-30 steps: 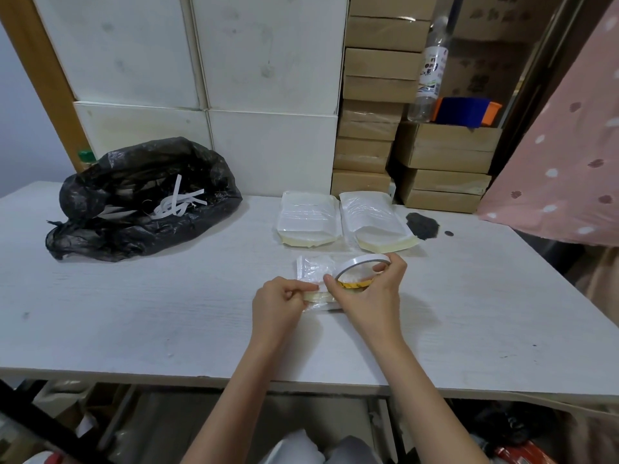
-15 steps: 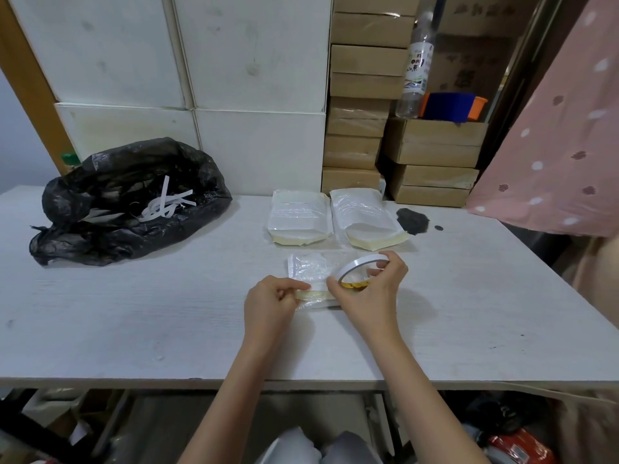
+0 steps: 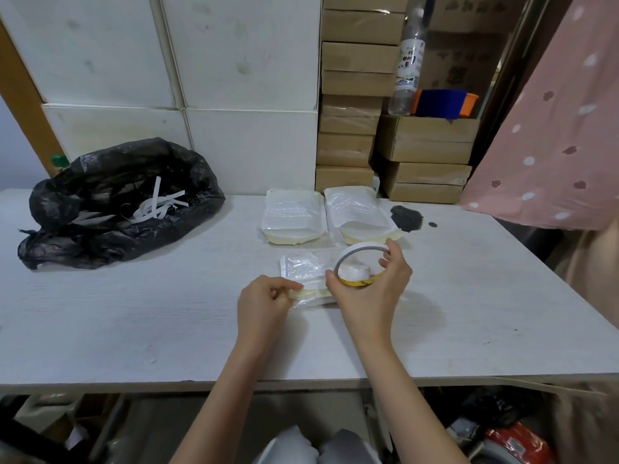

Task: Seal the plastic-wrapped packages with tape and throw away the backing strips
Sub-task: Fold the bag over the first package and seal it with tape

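Observation:
A small plastic-wrapped package [image 3: 306, 267] lies flat on the white table [image 3: 134, 313] in front of me. My left hand [image 3: 264, 303] pinches the tape end against the package's near edge. My right hand [image 3: 375, 286] grips a thin roll of tape [image 3: 360, 262], tilted up on the package's right part. Two more plastic-wrapped packages [image 3: 293, 217] [image 3: 360, 214] lie side by side farther back. A black rubbish bag [image 3: 114, 202] at the left holds several white backing strips [image 3: 157, 207].
White boxes [image 3: 248, 95] and stacked cardboard boxes [image 3: 355, 95] stand behind the table. A plastic bottle [image 3: 408, 61] and a blue tub [image 3: 438, 103] sit on the cardboard. A pink dotted cloth [image 3: 552, 128] hangs at the right. A dark stain [image 3: 405, 217] marks the table.
My right hand has tilted the tape roll more upright and drawn it slightly right along the package edge. My left hand stays pinched on the tape end.

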A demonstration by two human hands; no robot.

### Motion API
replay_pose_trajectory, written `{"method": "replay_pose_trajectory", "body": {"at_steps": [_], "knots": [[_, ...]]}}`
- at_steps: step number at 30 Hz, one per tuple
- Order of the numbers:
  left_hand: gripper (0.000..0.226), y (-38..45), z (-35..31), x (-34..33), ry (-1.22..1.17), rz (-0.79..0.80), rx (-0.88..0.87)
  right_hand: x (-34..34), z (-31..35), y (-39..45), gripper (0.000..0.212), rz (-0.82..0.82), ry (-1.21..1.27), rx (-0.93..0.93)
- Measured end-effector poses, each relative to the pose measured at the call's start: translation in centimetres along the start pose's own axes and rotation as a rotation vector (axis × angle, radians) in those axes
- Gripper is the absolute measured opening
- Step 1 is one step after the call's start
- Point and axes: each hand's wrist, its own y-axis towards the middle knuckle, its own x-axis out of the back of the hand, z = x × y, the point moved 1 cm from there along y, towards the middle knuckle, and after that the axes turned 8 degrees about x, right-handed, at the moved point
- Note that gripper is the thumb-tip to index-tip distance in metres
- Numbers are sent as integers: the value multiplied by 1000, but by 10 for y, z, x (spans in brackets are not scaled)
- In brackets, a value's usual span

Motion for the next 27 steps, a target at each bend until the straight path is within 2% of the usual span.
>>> {"method": "replay_pose_trajectory", "body": {"at_steps": [5,10,12,14,16,18,20,24,27], "knots": [[49,2,0,0,18,-8,-6,6,-3,0,97,41,18,-65],[40,0,0,0,33,1,-42,8,-13,0,95,184,-122,-2],[32,-3,-4,-3,221,-47,-111,9,-15,2,94,233,-189,20],[12,-6,-11,-6,503,-234,-305,9,-15,2,94,269,-229,13],[19,-11,-24,-14,737,-285,-465,11,-14,5,95,302,-221,-19],[28,-9,-29,-22,838,-290,-551,15,-11,12,93,358,-166,-100],[30,-5,-30,-26,803,-273,-584,21,-6,18,85,377,-110,-180],[11,-3,-23,-35,620,-188,-704,28,2,20,86,366,-383,-108],[24,-6,-14,-40,527,-120,-678,27,7,21,84,331,-440,-137]]}}
